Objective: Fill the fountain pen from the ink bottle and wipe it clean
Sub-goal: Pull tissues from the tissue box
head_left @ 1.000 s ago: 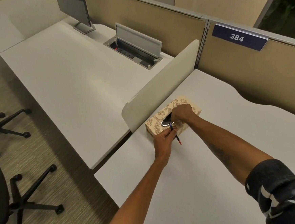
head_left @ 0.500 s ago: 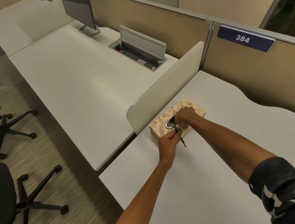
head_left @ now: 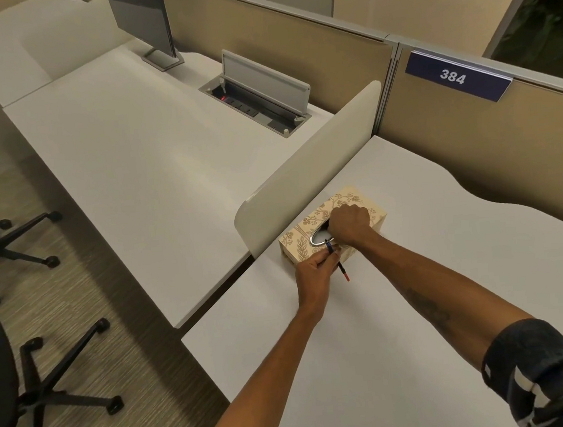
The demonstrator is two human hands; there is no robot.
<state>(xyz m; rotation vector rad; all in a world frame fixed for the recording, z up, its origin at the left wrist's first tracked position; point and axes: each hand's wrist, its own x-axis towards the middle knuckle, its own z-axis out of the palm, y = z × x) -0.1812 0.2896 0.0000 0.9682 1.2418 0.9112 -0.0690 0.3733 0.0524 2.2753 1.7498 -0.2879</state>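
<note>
A beige patterned tissue box (head_left: pixel 298 245) sits on the white desk (head_left: pixel 398 305) beside a low cream divider. My left hand (head_left: pixel 315 271) grips a thin dark pen (head_left: pixel 338 262) with a red end, held just in front of the box. My right hand (head_left: pixel 350 223) rests on top of the box with its fingers curled down into the oval slot (head_left: pixel 319 237); the fingertips are hidden inside, and I cannot tell if they pinch a tissue. No ink bottle is in view.
The cream divider (head_left: pixel 304 177) stands left of the box. Beyond it lies another white desk with a monitor (head_left: pixel 144 22) and an open cable tray (head_left: pixel 257 100). Tan partition panels with a "384" sign (head_left: pixel 454 76) stand behind. Black office chairs (head_left: pixel 24 385) stand on the floor at left.
Both hands hold nearly the same pose at the tissue box. My right hand's fingers stay in the slot; the view has shifted slightly.
</note>
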